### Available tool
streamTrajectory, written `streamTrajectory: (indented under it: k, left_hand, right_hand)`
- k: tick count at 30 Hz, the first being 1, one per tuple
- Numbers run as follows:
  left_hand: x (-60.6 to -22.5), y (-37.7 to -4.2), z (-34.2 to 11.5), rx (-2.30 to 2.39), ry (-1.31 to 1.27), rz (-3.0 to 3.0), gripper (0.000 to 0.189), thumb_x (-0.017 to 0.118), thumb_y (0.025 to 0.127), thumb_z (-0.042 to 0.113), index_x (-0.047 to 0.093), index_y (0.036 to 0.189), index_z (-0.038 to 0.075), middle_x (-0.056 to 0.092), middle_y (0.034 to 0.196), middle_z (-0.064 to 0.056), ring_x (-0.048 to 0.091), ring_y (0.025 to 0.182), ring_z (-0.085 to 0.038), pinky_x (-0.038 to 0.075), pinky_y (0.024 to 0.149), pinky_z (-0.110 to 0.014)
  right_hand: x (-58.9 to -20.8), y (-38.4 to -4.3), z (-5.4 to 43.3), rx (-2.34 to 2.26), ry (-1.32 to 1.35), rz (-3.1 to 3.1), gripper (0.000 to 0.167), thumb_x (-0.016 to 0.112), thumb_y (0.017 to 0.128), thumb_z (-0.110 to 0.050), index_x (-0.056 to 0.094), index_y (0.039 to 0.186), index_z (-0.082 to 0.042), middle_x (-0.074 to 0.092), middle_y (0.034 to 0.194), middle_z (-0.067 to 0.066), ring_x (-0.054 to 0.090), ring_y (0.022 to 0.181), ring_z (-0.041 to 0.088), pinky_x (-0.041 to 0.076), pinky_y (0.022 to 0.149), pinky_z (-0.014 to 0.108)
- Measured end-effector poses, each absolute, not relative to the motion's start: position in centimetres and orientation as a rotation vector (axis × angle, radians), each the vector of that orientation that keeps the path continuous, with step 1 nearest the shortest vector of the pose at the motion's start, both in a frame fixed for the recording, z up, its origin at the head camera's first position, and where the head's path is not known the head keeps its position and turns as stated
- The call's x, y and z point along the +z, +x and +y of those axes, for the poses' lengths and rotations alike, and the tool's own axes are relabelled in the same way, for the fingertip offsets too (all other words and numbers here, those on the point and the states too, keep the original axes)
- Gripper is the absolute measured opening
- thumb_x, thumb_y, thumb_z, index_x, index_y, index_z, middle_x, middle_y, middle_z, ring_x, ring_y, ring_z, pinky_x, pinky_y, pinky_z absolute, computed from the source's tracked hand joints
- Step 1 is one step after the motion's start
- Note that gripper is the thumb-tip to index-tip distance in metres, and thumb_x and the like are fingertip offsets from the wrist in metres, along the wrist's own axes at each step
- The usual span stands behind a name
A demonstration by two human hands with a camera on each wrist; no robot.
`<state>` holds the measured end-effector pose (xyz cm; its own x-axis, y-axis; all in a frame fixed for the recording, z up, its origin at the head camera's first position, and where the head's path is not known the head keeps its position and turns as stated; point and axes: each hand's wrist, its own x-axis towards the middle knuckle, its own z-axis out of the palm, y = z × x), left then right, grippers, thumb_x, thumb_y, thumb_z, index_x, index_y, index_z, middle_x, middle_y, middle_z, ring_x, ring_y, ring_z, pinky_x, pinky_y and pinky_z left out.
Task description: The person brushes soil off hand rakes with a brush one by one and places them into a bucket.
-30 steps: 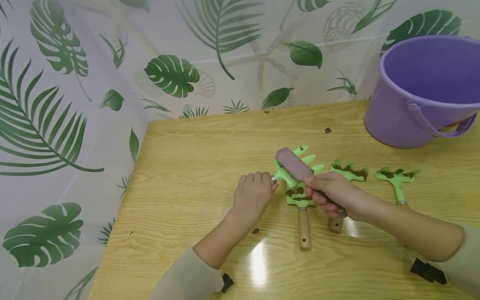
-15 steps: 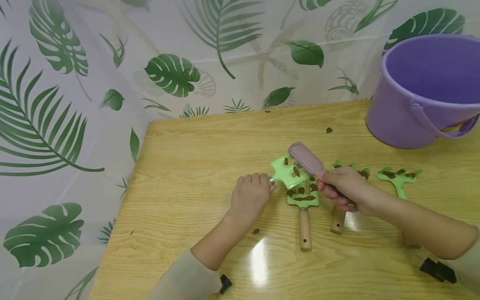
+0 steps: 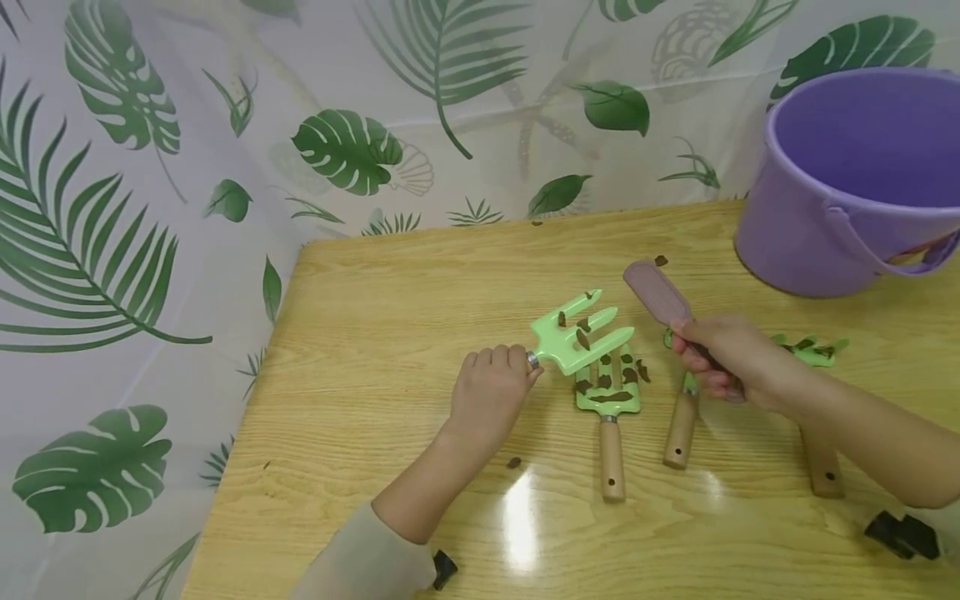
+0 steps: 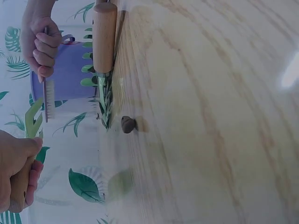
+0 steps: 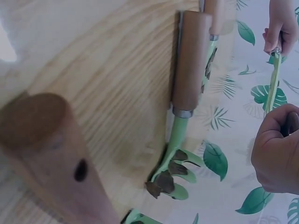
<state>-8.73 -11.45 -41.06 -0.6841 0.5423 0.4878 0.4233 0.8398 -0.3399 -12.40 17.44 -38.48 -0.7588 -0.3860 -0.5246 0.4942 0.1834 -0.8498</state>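
Observation:
My left hand (image 3: 491, 387) grips the handle of a green garden fork (image 3: 557, 343), raised over the table with its tines pointing right and brown dirt stuck on them. A mauve brush (image 3: 658, 292) is in my right hand (image 3: 735, 362), to the right of the fork and apart from it. Pale bristles show on the brush (image 4: 50, 100) in the left wrist view. Below the held fork lies a second dirt-spotted green fork (image 3: 611, 458) with a wooden handle. Two more dirty green hand tools lie to its right, a nearer one (image 3: 681, 429) and a farther one (image 3: 822, 462), partly hidden by my right hand and forearm.
A purple bucket (image 3: 795, 225) stands at the table's back right. Brown crumbs lie about, one crumb (image 3: 513, 462) near the front and another crumb (image 3: 661, 261) toward the back. Behind the wooden table (image 3: 360, 333) hangs a leaf-patterned cloth (image 3: 480, 108).
The brush in my right hand has moved right, off the fork. My left hand has turned the fork and drawn it slightly left, so its tines now show fully.

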Motion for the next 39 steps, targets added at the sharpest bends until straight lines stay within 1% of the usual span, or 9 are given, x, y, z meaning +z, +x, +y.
streamTrajectory:
  k: [4, 11, 19, 25, 29, 36, 39]
  left_hand:
    - [-41.1, -8.8, -11.5, 0.279, -0.7, -2.434, 0.034, 0.062, 0.089, 0.039, 0.059, 0.079, 0.007, 0.054, 0.061, 0.002, 0.044, 0.05, -0.008, 0.036, 0.045, -0.018]
    - [-41.3, -8.8, -11.4, 0.313, -0.692, -2.453, 0.034, 0.062, 0.089, 0.04, 0.059, 0.077, 0.009, 0.055, 0.06, 0.002, 0.046, 0.05, -0.008, 0.038, 0.046, -0.018]
    - [-41.0, -8.8, -11.0, 0.314, -0.693, -2.481, 0.034, 0.06, 0.091, 0.04, 0.061, 0.077, 0.009, 0.058, 0.062, 0.002, 0.05, 0.051, -0.008, 0.041, 0.047, -0.017]
    - [-40.9, -8.9, -10.8, 0.294, -0.693, -2.476, 0.034, 0.062, 0.09, 0.039, 0.059, 0.075, 0.009, 0.056, 0.06, 0.002, 0.047, 0.05, -0.007, 0.039, 0.046, -0.017]
    - [-41.0, -8.9, -10.8, 0.307, -0.686, -2.469, 0.035, 0.063, 0.089, 0.04, 0.059, 0.074, 0.009, 0.056, 0.06, 0.002, 0.047, 0.049, -0.007, 0.038, 0.045, -0.017]
    - [-41.1, -8.8, -10.8, 0.3, -0.688, -2.487, 0.034, 0.061, 0.091, 0.04, 0.06, 0.076, 0.009, 0.058, 0.062, 0.002, 0.048, 0.051, -0.008, 0.04, 0.046, -0.018]
    - [-41.1, -8.9, -10.7, 0.291, -0.696, -2.492, 0.033, 0.061, 0.091, 0.039, 0.06, 0.076, 0.009, 0.058, 0.061, 0.002, 0.047, 0.05, -0.007, 0.039, 0.045, -0.018]
  right_hand:
    - [-37.7, -12.2, 17.2, -1.666, 0.104, 1.773, 0.034, 0.033, 0.104, -0.03, 0.048, 0.081, -0.01, 0.038, 0.055, -0.008, 0.032, 0.041, 0.004, 0.031, 0.035, 0.019]
    - [-36.6, -11.6, 16.2, -1.663, 0.114, 1.743, 0.032, 0.04, 0.102, -0.034, 0.05, 0.082, -0.011, 0.04, 0.055, -0.008, 0.033, 0.039, 0.003, 0.029, 0.036, 0.019]
    - [-35.8, -10.9, 14.8, -1.631, 0.038, 1.715, 0.032, 0.039, 0.102, -0.032, 0.048, 0.081, -0.01, 0.038, 0.055, -0.007, 0.032, 0.039, 0.004, 0.026, 0.036, 0.02]
    - [-35.3, -10.5, 13.6, -1.603, -0.006, 1.691, 0.032, 0.039, 0.102, -0.033, 0.046, 0.083, -0.008, 0.036, 0.054, -0.006, 0.03, 0.039, 0.004, 0.024, 0.036, 0.021]
    - [-34.9, -10.3, 12.6, -1.581, -0.016, 1.683, 0.032, 0.039, 0.102, -0.034, 0.044, 0.085, -0.007, 0.036, 0.054, -0.006, 0.029, 0.039, 0.005, 0.024, 0.036, 0.02]
    - [-35.0, -9.7, 10.9, -1.576, -0.045, 1.623, 0.031, 0.039, 0.102, -0.028, 0.045, 0.081, -0.006, 0.035, 0.054, -0.006, 0.029, 0.038, 0.004, 0.026, 0.035, 0.018]
    - [-35.2, -9.3, 10.3, -1.564, -0.063, 1.624, 0.03, 0.039, 0.102, -0.027, 0.046, 0.082, -0.005, 0.034, 0.054, -0.005, 0.028, 0.039, 0.003, 0.027, 0.035, 0.017]
